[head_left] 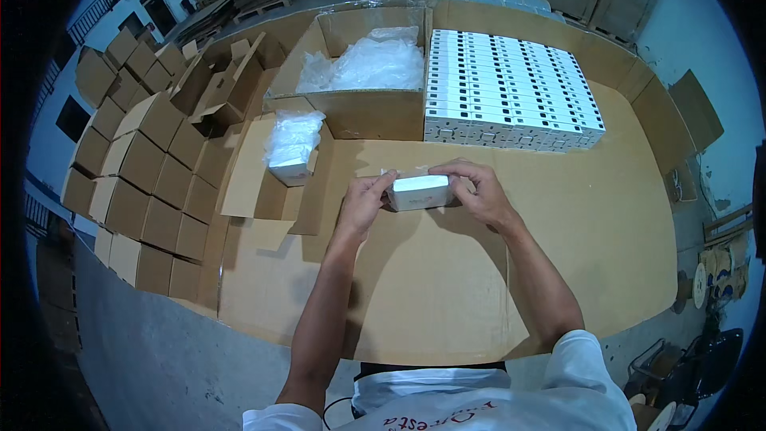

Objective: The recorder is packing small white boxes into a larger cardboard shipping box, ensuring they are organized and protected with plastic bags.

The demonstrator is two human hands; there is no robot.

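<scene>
A small white box (420, 193) is between my two hands above the cardboard-covered table, tilted so that a broad side faces me. My left hand (367, 203) pinches its left end, and the fingers of my right hand (479, 194) are closed on its right end. Clear plastic seems to show along the box's upper edge. Left of my hands stands an open brown carton (299, 203) with its flaps spread. Inside it sits a row of white boxes in clear plastic bags (294, 140).
Behind my hands, a larger carton (375, 116) holds a heap of clear plastic bags (367, 62). To its right, many white boxes (511, 88) are stacked in a block. Brown cartons (144, 183) are piled along the left side. A cardboard wall (650, 112) borders the table's far and right edges.
</scene>
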